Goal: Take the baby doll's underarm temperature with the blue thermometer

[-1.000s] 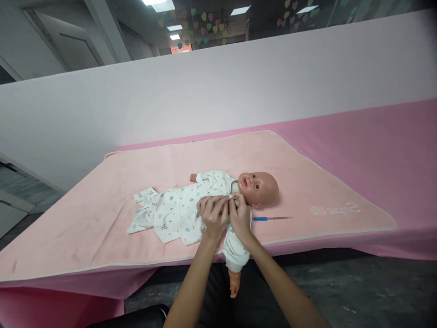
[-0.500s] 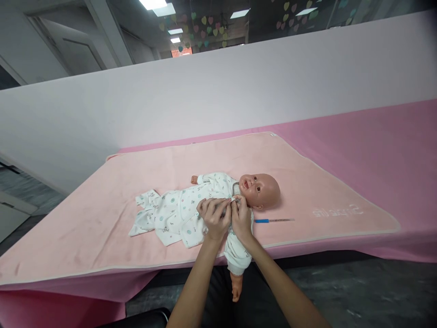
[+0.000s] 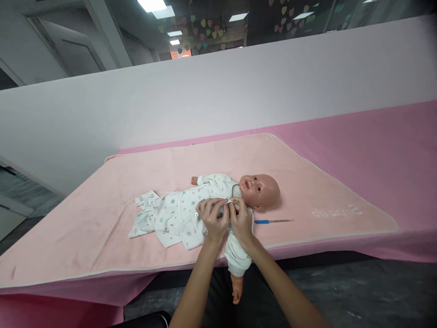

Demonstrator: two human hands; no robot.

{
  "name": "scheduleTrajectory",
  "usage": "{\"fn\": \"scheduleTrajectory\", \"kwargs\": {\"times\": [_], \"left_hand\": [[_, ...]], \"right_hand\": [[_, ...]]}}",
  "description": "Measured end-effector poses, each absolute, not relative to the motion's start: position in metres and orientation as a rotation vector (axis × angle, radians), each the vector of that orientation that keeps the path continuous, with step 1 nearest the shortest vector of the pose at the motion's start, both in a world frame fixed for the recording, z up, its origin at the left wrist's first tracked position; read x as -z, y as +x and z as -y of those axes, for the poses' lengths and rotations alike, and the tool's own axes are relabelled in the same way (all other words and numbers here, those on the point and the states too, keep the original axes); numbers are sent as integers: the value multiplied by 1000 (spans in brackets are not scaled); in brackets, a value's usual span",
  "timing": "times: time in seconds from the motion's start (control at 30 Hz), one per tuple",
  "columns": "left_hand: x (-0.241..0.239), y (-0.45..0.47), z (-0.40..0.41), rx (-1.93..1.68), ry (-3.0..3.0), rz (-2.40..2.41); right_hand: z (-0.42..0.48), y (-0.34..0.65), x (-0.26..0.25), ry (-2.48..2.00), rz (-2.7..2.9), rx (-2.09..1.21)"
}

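Note:
A baby doll (image 3: 263,190) lies on its back on a peach blanket (image 3: 143,168), its head to the right. It wears a white printed baby outfit (image 3: 170,209). At the chest, near the neck, my left hand (image 3: 215,216) and my right hand (image 3: 241,218) are side by side, fingertips pinching the edge of the outfit's top. The fastening between the fingers is too small to make out. One sleeved doll arm (image 3: 236,287) hangs over the blanket's near edge. Beside the doll's head, close to my right hand, lies a thin thermometer-like stick with a blue end (image 3: 262,222).
The blanket covers part of a pink-covered table (image 3: 382,150). A white wall (image 3: 218,95) runs along the far side, with dark glass above it. The table's front edge is just before my lap. Grey floor (image 3: 358,291) shows at the lower right.
My fingers have shifted slightly on the cloth edge, which they still pinch at the chest. The doll and the blue-ended stick stay in place.

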State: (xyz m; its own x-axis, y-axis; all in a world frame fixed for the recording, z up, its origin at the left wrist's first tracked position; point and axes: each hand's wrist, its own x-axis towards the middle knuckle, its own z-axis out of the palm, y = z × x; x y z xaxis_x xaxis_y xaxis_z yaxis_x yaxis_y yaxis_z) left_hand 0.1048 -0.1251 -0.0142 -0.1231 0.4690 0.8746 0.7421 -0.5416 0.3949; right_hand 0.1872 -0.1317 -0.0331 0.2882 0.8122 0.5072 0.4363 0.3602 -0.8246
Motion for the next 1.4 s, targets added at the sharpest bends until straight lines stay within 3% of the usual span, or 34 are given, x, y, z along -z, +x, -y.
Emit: {"fn": "scheduleTrajectory", "kwargs": {"times": [0.2,0.6,1.17,1.4], "left_hand": [[16,104,124,1710,-1906,1432],[14,106,125,1751,-1882,1403],[18,101,129,1677,-1922,1316],[21,80,141,1642,-1810,1539]], "right_hand": [[129,186,36,-1260,1390,-216],[131,187,32,-1298,1337,-409],[134,188,35,-1335,1329,-350],[140,180,26,-1341,1137,-391]]}}
